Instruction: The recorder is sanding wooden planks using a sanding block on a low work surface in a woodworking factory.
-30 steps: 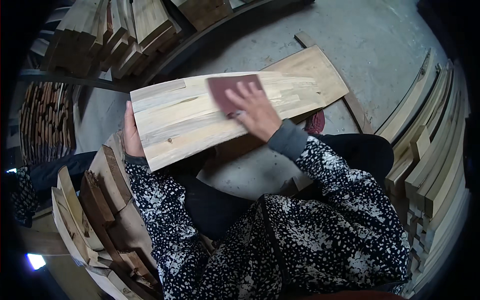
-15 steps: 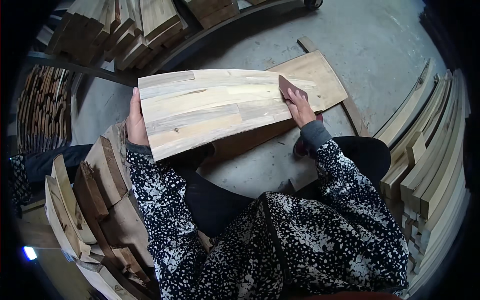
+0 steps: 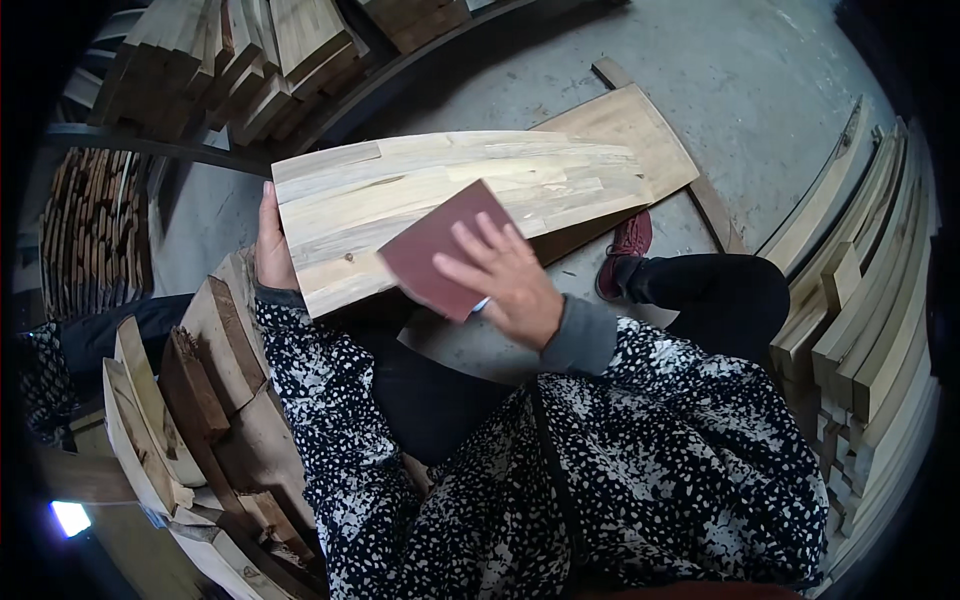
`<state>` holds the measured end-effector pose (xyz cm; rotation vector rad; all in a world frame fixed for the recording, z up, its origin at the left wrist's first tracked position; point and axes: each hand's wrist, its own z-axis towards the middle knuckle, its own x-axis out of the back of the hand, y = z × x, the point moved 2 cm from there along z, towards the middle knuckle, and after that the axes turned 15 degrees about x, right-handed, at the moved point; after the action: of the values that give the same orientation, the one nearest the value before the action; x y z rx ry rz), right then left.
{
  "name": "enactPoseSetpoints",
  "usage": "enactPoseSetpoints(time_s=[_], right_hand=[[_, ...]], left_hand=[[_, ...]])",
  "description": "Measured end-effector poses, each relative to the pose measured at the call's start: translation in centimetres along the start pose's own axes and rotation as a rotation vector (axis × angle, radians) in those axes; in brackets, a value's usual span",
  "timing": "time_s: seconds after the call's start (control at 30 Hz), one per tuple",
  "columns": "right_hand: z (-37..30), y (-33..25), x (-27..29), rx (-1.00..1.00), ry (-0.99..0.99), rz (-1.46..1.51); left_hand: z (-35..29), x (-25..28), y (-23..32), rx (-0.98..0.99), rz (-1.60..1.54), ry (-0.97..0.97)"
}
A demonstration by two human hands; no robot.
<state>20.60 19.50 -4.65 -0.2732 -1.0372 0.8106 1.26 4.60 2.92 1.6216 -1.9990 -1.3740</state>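
Observation:
My left hand [image 3: 272,245] grips the left end of a pale wooden board [image 3: 345,215], made of strips joined side by side. This end is raised toward me, while the far right end lies over another light wood panel [image 3: 640,125]. A reddish-brown sheet of sandpaper [image 3: 430,240] is in my right hand [image 3: 512,292], its fingers spread across the sheet and the thumb hidden. The sheet overlaps the board's near edge in view; whether it touches the wood I cannot tell.
Wood offcuts [image 3: 210,340] are piled at my left, near a bundle of thin strips [image 3: 95,225]. Thick planks [image 3: 310,40] sit on a rack at the upper left. Long boards [image 3: 880,320] are stacked at my right. A wooden batten [image 3: 715,215] lies on the floor under the panel.
My right hand has swept the sandpaper from the board's far right part back toward me and leftward, and the sheet now shows its broad face. My left hand keeps its hold.

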Motion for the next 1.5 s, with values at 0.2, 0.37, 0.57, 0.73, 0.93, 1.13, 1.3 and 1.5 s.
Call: enactPoseSetpoints(time_s=[0.2,0.37,0.57,0.73,0.93,1.13,1.3,1.5], right_hand=[[-14.2,19.0,1.6,-0.581,0.224,-0.023],[-12.5,18.9,0.5,-0.737,0.195,-0.119],[-1.2,1.6,0.5,-0.085,0.111,0.064],[-4.0,8.5,0.3,-0.152,0.128,-0.055],[-19.2,26.4,3.3,-1.082,0.173,0.085],[-15.4,25.8,0.2,-0.836,0.199,-0.210],[-1.1,12.5,0.8,-0.207,0.126,-0.022],[-4.2,17.8,1.0,-0.255,0.196,-0.031]], left_hand=[[0.2,-0.1,0.3,-0.013,0.015,0.031],[0.2,0.1,0.2,-0.016,-0.007,0.021],[0.2,0.2,0.1,-0.001,0.015,0.019],[0.3,1.4,0.2,0.008,0.036,0.030],[0.1,1.6,0.3,-0.023,0.058,0.067],[1.1,1.8,0.6,-0.052,0.091,0.078],[0.6,0.7,0.8,0.010,-0.015,-0.023],[0.3,1.0,0.9,0.038,-0.047,-0.022]])
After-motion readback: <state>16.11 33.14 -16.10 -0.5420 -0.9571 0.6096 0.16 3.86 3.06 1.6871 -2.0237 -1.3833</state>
